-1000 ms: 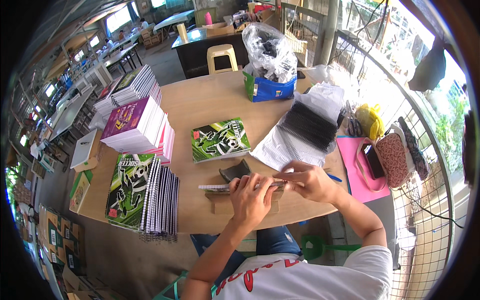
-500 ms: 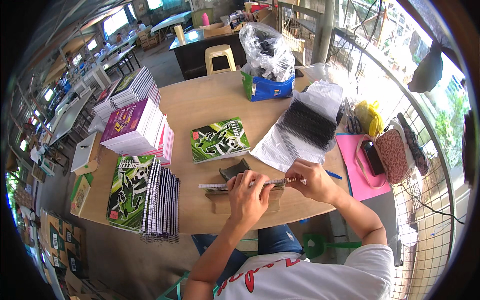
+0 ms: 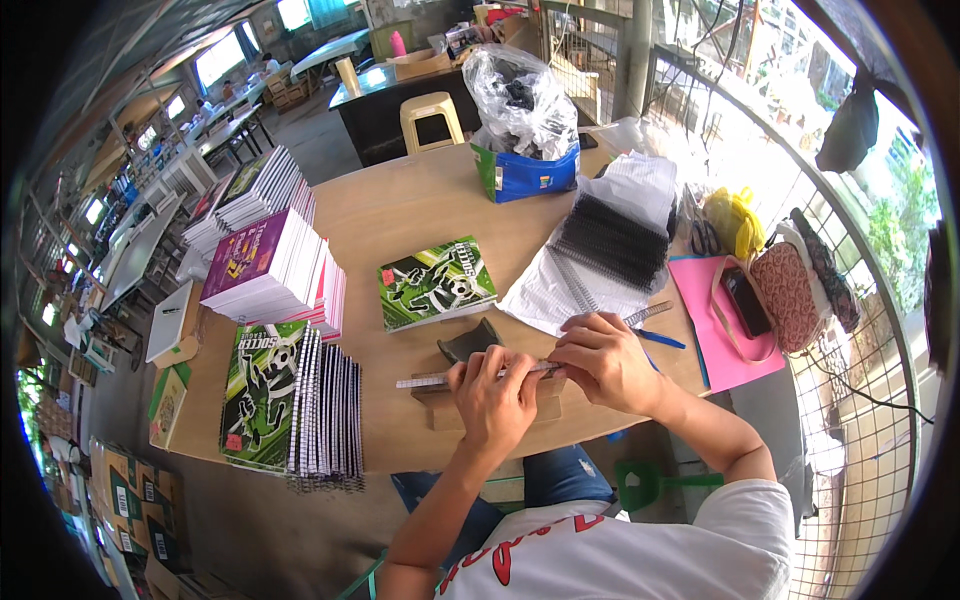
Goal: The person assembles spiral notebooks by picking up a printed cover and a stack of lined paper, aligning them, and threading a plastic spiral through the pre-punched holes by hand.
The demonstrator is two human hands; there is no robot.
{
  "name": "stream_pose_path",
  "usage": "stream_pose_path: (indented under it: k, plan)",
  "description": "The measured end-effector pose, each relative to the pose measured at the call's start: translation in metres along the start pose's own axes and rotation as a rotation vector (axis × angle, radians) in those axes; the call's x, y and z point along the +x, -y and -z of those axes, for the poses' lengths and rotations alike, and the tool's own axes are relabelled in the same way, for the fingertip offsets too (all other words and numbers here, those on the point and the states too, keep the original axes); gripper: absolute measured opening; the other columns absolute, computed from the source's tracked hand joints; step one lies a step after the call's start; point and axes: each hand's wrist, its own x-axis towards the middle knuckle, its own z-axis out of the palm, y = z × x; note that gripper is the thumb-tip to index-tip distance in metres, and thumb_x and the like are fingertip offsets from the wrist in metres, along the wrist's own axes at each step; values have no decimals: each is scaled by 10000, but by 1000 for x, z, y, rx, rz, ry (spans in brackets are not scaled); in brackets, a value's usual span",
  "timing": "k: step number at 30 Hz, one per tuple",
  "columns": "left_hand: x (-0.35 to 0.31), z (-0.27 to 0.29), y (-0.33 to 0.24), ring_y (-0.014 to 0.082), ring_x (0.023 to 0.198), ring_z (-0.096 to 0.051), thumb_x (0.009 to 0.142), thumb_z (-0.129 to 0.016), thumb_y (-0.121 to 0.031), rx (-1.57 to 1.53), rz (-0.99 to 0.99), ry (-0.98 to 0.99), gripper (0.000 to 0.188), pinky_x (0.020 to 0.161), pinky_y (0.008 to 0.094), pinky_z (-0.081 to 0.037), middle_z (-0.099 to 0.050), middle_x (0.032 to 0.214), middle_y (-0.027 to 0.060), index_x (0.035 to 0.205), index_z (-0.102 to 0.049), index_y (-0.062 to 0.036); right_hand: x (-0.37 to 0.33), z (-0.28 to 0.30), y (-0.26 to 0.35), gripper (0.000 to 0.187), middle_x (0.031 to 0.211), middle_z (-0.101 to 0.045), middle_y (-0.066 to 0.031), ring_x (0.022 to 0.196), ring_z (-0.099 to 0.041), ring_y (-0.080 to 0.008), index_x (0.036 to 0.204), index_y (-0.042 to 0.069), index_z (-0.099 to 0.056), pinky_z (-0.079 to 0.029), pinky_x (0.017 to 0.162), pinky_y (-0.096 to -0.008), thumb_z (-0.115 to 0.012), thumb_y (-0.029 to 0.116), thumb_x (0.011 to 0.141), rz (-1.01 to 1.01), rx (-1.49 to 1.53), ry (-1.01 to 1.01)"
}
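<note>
My left hand (image 3: 492, 402) covers the middle of the notebook (image 3: 422, 382) at frame centre; the lower edge crops my shirt (image 3: 640, 550).

A white shirt (image 3: 650, 550) it was, bright and plain-backed behind big, looping red lettering (image 3: 505, 560) that swept right across the front, with the short right sleeve (image 3: 745, 515) stopping above the elbow! Below it came blue jeans (image 3: 555, 485), and there they were, pale worn patches (image 3: 587, 465) breaking up the denim! Past that sleeve, it was bare forearms (image 3: 705, 425) all the way down, left hand (image 3: 495, 405) and right hand (image 3: 608, 365) both ungloved!
</note>
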Motion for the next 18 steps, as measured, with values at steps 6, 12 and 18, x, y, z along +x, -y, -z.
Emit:
stream_pose_path:
  k: [6,12,18]
  plan:
    - [-1,-1,-3,208,848,-601,807,-778,-206,1,-7,8,132,816,385,-359,-592,872,-35,886,-674,-190,-4,-5,5,288,1115,-674,-71,1157,-598,-325,1080,103,-695,-457,969,-531,-762,240,835,-127,-74,84]
    - [7,-2,-11,186,843,-601,843,-763,-232,-153,12,-24,101,839,384,-360,-630,912,-46,883,-677,-195,-42,6,31,542,917,-625,-81,859,-590,-281,1189,86,-727,-487,757,-416,-784,463,803,130,-59,-277]
    - [11,-5,-17,170,815,-583,897,-726,-351,-55,-81,97,155,800,403,-346,-635,986,-68,936,-676,-209,-130,-92,-48,303,879,-601,-50,790,-571,-136,1212,-12,-637,-479,729,-290,-539,216,1038,-716,936,-484]
